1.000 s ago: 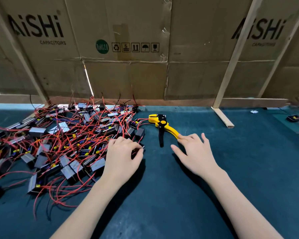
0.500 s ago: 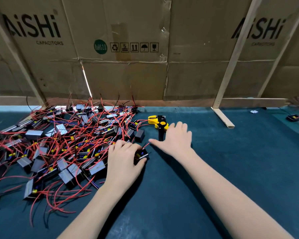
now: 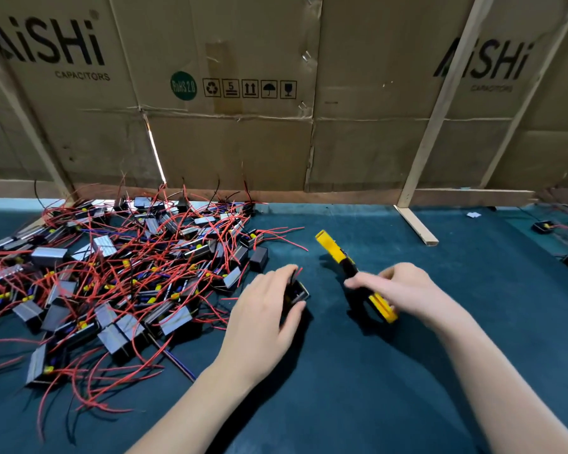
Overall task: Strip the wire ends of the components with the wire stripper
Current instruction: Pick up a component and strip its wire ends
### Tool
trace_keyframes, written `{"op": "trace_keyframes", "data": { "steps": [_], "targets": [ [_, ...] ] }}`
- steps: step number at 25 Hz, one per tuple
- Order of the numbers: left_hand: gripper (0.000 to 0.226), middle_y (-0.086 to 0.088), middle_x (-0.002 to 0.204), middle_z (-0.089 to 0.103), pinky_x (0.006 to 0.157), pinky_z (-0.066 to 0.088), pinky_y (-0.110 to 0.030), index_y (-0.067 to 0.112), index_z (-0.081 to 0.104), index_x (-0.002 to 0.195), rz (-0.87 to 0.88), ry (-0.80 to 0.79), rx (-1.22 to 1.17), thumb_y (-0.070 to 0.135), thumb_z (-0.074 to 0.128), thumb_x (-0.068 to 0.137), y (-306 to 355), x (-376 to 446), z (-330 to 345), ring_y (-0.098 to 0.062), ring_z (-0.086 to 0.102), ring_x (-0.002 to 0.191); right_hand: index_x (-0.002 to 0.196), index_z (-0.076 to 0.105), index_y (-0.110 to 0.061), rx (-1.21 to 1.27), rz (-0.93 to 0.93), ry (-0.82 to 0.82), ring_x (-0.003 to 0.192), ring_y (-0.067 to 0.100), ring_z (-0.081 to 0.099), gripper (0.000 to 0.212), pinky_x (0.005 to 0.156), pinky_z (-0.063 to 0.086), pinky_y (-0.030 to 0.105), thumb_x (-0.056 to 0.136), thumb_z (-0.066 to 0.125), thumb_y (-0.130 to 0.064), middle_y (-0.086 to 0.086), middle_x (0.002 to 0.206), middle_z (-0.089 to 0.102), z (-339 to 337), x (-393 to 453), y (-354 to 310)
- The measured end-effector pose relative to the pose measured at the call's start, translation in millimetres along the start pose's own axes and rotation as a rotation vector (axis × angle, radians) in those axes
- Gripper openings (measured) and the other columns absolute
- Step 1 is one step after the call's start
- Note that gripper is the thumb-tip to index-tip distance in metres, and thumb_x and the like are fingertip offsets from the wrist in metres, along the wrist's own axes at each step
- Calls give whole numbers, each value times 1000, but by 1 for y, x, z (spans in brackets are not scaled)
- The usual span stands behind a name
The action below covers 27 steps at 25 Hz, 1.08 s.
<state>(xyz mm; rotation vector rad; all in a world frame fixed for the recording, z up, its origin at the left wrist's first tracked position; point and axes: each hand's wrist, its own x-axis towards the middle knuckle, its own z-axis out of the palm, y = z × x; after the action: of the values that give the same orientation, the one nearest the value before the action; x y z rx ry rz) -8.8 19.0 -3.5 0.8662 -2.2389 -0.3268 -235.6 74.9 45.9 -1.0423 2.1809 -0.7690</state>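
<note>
Stripper point(image 3: 358, 276) now lifted in right hand point(image 3: 404, 290) | left hand point(image 3: 266, 309) pinching one component point(image 3: 297, 294) off pile point(image 3: 112, 273) | stripping not begun

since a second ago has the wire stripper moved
Yes: the wire stripper, now in the right hand, has come toward the person, away from the cardboard wall.
</note>
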Motion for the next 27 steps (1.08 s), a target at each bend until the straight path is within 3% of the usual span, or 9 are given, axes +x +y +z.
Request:
{"op": "trace_keyframes", "data": {
  "steps": [3,6,9,12,15,17,21,23,27],
  "targets": [
    [32,5,105,64,90,43,-32,15,60,117,-34,-16,-97,21,70,87,-3,1,1,-20,58,101,75,72,-10,795,-2,-380,72,20,61,46,61,53,27,51,77,-49,16,89,65,-9,-9,10],
    [26,9,105,69,94,47,-30,18,65,110,-134,58,-386,17,73,85,-4,6,-7,-11,63,102,108,69,7,1264,-113,-582,91,37,65,71,83,56,48,46,78,-27,24,104,62,-9,-10,12],
    [24,8,110,69,95,48,-27,23,66,111,-188,173,-723,26,66,87,1,8,-17,-11,63,108,108,67,5,1446,-145,-625,87,39,65,65,79,56,49,49,76,-21,22,102,61,-4,-15,4],
    [22,6,114,68,87,48,-19,26,68,110,-223,223,-1014,23,64,89,-1,11,-27,-11,63,106,99,59,-5,1525,-94,-452,87,35,69,37,72,59,42,65,68,-16,21,101,64,3,-15,3],
    [25,-2,114,65,76,53,-22,24,70,111,-318,139,-1230,24,58,89,-6,13,-32,-16,67,88,102,55,-12,1412,-248,-230,102,37,69,31,84,58,43,72,58,-9,22,104,70,8,-10,5],
    [24,2,108,68,73,53,-29,24,71,109,-356,81,-1188,26,61,87,-7,15,-30,-11,65,81,102,57,-17,1202,-437,-96,101,31,68,32,89,56,37,72,66,-15,10,92,69,8,-14,5],
    [24,2,86,74,68,53,-22,24,77,91,-375,96,-1149,30,77,68,-6,14,-28,-9,66,74,90,52,-29,273,-634,525,70,5,51,30,67,38,12,78,79,-26,-14,76,55,16,-12,15],
    [19,-1,84,75,68,52,-18,20,77,85,-379,111,-1116,26,80,67,-8,12,-28,-10,66,72,90,49,-28,10,-653,683,73,8,50,31,70,39,23,78,78,-28,-12,81,54,22,-12,16],
    [16,2,89,75,78,52,-17,19,77,91,-318,52,-969,21,79,75,-6,10,-26,-6,67,81,89,54,-13,-270,-639,693,76,28,53,35,69,41,41,77,76,-37,0,80,54,32,-10,17]
  ]
}}
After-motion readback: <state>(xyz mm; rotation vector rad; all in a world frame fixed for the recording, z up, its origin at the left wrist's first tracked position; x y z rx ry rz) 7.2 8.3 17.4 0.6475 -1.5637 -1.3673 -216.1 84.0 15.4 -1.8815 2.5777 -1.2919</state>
